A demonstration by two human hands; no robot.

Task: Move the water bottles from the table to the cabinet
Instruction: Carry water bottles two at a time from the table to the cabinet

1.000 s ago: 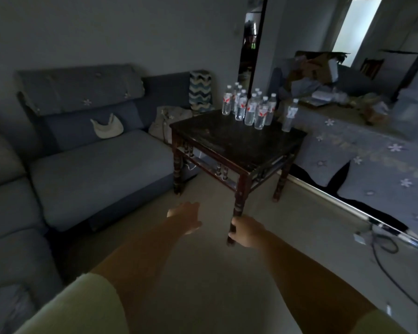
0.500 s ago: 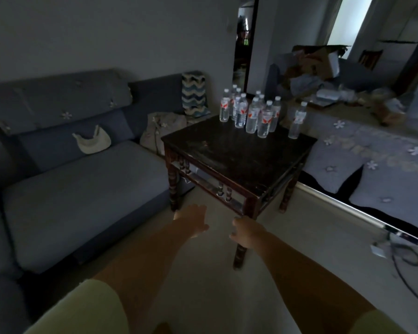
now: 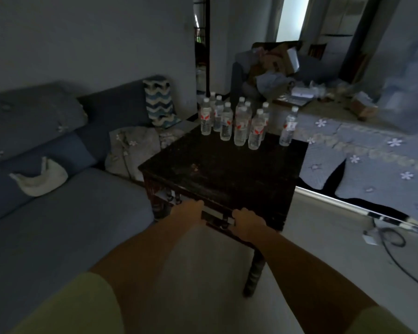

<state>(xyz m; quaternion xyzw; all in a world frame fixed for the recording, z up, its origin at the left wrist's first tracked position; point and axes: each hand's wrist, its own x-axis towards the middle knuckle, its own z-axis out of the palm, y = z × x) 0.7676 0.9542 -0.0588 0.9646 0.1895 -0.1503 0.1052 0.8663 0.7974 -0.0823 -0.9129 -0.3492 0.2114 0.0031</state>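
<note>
The head view looks down across a dim living room at a dark wooden table whose surface (image 3: 227, 169) carries a cluster of clear water bottles (image 3: 237, 124) standing upright at its far edge, with one bottle (image 3: 288, 128) set a little apart toward the far right corner. No cabinet can be picked out with certainty in this view. Both bare arms reach forward to the table's near edge. The left hand (image 3: 187, 209) sits at the rim, its fingers hidden behind the back of the hand, so whether they are wide or curled cannot be told. The right hand (image 3: 246, 221) has its fingers (image 3: 238, 214) curled downward just below the rim; whether they grasp the wood is not clear. Neither hand holds a bottle. A grey sofa (image 3: 70, 201) lies to the left, a flower-patterned cover (image 3: 372, 153) to the right, and a cable (image 3: 396, 256) trails on the floor. The likely risk: the bottles stand packed close, so a nudge to the table, or reaching over the front ones, could topple several. The cable could also catch a foot while carrying.
</note>
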